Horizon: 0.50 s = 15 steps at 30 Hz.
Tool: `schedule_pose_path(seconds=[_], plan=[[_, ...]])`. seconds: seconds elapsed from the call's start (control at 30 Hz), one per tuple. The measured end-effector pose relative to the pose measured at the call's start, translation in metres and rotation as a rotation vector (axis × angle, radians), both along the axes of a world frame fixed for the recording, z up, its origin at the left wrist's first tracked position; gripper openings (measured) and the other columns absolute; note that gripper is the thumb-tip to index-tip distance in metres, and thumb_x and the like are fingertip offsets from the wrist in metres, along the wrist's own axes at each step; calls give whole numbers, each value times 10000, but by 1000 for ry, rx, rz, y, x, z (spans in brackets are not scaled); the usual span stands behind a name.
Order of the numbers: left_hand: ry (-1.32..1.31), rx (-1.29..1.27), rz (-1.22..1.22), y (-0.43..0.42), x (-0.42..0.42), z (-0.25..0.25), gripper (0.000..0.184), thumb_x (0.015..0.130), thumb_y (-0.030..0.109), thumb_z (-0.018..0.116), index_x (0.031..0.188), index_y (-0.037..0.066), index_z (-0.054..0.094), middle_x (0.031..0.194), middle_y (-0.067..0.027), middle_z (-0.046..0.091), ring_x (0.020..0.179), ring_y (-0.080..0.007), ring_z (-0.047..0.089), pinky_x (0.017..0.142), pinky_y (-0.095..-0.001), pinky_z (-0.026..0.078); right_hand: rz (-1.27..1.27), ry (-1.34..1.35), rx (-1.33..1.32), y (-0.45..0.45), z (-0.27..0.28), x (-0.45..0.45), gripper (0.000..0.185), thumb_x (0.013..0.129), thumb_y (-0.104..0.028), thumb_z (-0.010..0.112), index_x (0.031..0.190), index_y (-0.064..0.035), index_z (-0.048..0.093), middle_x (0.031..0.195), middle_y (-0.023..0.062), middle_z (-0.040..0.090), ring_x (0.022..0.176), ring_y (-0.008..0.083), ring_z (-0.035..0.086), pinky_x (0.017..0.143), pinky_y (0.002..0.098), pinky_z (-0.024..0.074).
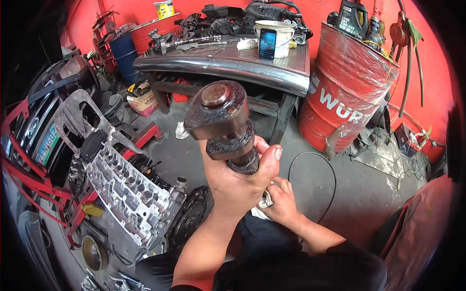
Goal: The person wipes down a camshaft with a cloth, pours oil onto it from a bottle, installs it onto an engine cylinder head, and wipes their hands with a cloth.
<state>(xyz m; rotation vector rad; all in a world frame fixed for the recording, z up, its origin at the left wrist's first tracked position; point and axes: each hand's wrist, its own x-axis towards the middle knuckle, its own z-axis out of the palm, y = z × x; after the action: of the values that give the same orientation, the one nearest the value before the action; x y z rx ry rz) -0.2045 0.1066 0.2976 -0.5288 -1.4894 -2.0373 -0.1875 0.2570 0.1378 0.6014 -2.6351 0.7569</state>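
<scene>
A dark metal camshaft (218, 114) with thick lobes points up toward the camera in the middle of the view. My left hand (233, 179) is wrapped round it below the lobes, its thumb on the right side. Lower and to the right, behind the left one, my right hand (282, 202) is closed on a whitish cloth (265, 200). The lower part of the camshaft is hidden by my left hand. An engine with a bare cylinder head (128, 191) stands to the left of my hands.
A metal-edged table (218, 69) ahead bears another camshaft (194, 41), a white bucket (281, 46) and a phone (267, 43). To its right stands a red drum (340, 97). A plastic chair (80, 116) is behind the engine, and a black cable (335, 179) lies on the floor.
</scene>
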Motion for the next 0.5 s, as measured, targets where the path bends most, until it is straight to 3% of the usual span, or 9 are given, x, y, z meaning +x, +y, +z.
schedule_pose_path(seconds=[0.03, 0.1, 0.13, 0.17, 0.23, 0.27, 0.33, 0.4, 0.5], plan=[[-2, 2, 2, 2, 1, 3, 384, 841, -61, 701, 1198, -27, 564, 833, -74, 656, 674, -114, 625, 613, -256, 526, -6, 13, -35, 5, -8, 2, 539, 698, -262, 842, 1158, -60, 649, 1142, 143, 667, 1230, 356, 517, 1051, 473, 379], [9, 18, 72, 6, 1, 10, 163, 821, -47, 739, 903, -3, 605, 788, -61, 653, 653, -99, 622, 600, -249, 525, -33, 51, -93, 9, -7, 7, 461, 660, -158, 843, 1091, -81, 696, 1126, 125, 676, 1171, 339, 562, 1026, 456, 411], [10, 21, 72, 6, 1, 9, 163, 821, -47, 739, 903, -3, 605, 788, -61, 653, 653, -99, 622, 600, -249, 525, -33, 51, -90, 14, -6, 11, 461, 660, -158, 843, 1091, -81, 696, 1126, 125, 676, 1171, 339, 562, 1026, 456, 411], [-15, 14, 7, 5, 1, 8, 549, 795, -68, 758, 1206, 11, 402, 899, -77, 630, 697, -94, 618, 629, -246, 537, 32, -11, -156, 24, -6, 15, 453, 661, -121, 841, 1088, -81, 697, 1102, 127, 682, 1116, 325, 599, 1000, 447, 443], [-44, -2, -24, 3, -1, 8, 935, 769, -70, 783, 1457, 43, 160, 1010, -93, 606, 728, -92, 607, 649, -243, 538, 109, -194, -463, 39, -4, 25, 416, 676, -13, 830, 1067, -60, 694, 1034, 115, 704, 946, 229, 690, 872, 384, 541], [-59, -10, -40, 1, -2, 9, 1129, 756, -72, 795, 1583, 59, 38, 1066, -101, 594, 744, -92, 602, 658, -241, 538, -42, -432, -730, 45, 6, 31, 420, 711, 10, 815, 1104, -34, 672, 994, 103, 710, 918, 184, 698, 805, 339, 560], [10, 11, -25, 3, -5, 6, 1155, 752, -37, 817, 1583, 57, 21, 1102, -116, 589, 768, -100, 605, 673, -249, 543, -40, -245, -1010, 42, 56, 29, 524, 715, 33, 800, 1206, -14, 623, 986, 85, 694, 919, 164, 676, 805, 313, 550], [30, 42, -35, 7, -6, 3, 1190, 747, -4, 839, 1585, 58, -3, 1142, -133, 580, 798, -110, 608, 691, -258, 548, 195, -13, -680, 36, 89, 14, 644, 728, 27, 796, 1324, -31, 558, 1022, 92, 666, 916, 178, 662, 804, 318, 550], [3, 95, -64, 14, -3, 6, 1203, 746, 16, 851, 1586, 60, -9, 1171, -153, 573, 849, -130, 619, 716, -262, 553, 260, -114, -463, 1, 102, -2, 775, 709, -58, 845, 1407, -54, 509, 1158, 111, 604, 1054, 231, 630, 891, 344, 531]])
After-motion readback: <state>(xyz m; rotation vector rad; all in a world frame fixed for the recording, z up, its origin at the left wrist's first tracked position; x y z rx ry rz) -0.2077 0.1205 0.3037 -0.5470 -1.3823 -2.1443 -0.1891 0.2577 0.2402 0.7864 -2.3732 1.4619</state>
